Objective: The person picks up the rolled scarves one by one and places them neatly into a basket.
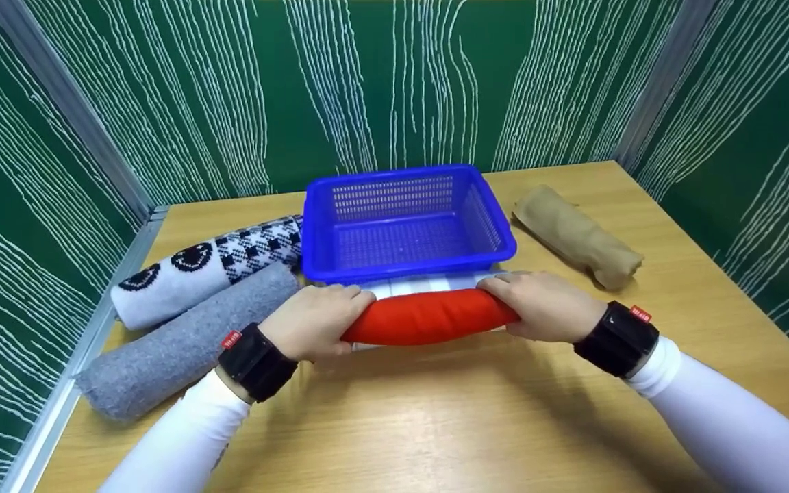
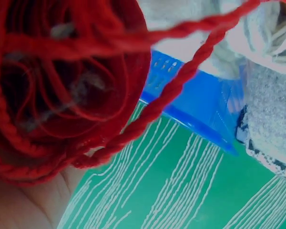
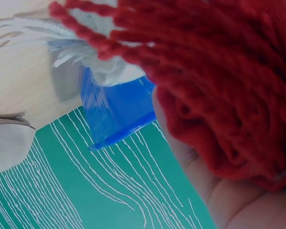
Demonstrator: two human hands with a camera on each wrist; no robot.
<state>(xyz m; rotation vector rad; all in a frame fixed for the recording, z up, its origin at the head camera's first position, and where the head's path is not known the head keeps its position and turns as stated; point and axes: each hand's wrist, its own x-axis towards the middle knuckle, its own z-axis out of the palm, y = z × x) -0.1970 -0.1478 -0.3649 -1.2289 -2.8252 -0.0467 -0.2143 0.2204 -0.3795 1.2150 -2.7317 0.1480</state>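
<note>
Between my hands a rolled red scarf (image 1: 435, 318) is held level, over the table's middle in front of the blue basket. My left hand (image 1: 319, 318) grips its left end; twisted red tassels (image 2: 176, 81) dangle from that end in the left wrist view. At the other end my right hand (image 1: 545, 305) holds the roll, with its bunched fringe (image 3: 205, 71) filling much of the right wrist view. Behind the red roll lies a white and grey striped scarf (image 1: 429, 282), partly hidden by it and the hands, with pale fringe (image 3: 86, 52) at its end.
A blue plastic basket (image 1: 401, 263) with nothing in it stands at the table's back middle. Left of it lie a black-and-white patterned roll (image 1: 196, 274) and a grey roll (image 1: 182, 342). Right of it lies a tan roll (image 1: 572, 236). Green walls enclose the table (image 1: 422, 424).
</note>
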